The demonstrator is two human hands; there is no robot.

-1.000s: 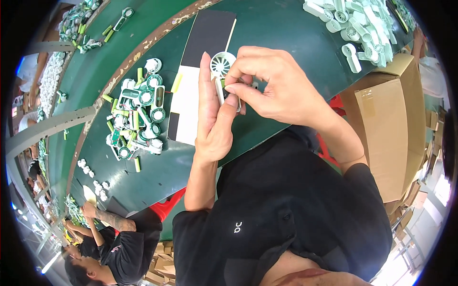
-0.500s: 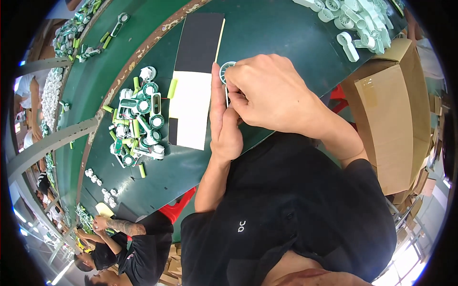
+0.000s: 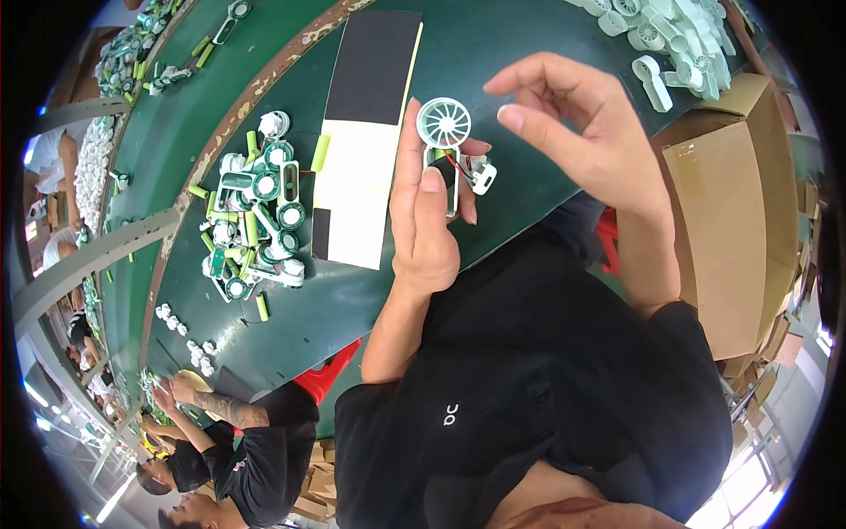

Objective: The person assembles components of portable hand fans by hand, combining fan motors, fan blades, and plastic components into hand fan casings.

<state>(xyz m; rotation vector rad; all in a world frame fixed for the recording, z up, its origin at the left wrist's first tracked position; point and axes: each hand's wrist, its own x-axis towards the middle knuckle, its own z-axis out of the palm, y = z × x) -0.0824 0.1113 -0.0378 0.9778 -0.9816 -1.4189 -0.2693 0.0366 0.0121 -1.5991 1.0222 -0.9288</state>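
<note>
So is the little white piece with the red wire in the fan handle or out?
Out: the white piece sits beside the fan handle, its red wire showing.

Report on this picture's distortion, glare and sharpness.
Head view: strong fisheye bend, the grey metal bar looking bowed and the corners black; head view: blown-out glare at the lower right, and the white sheet very bright; head view: the fan wheel at the left hand reads clearly, spokes distinct, while the far background is too small for detail.
</note>
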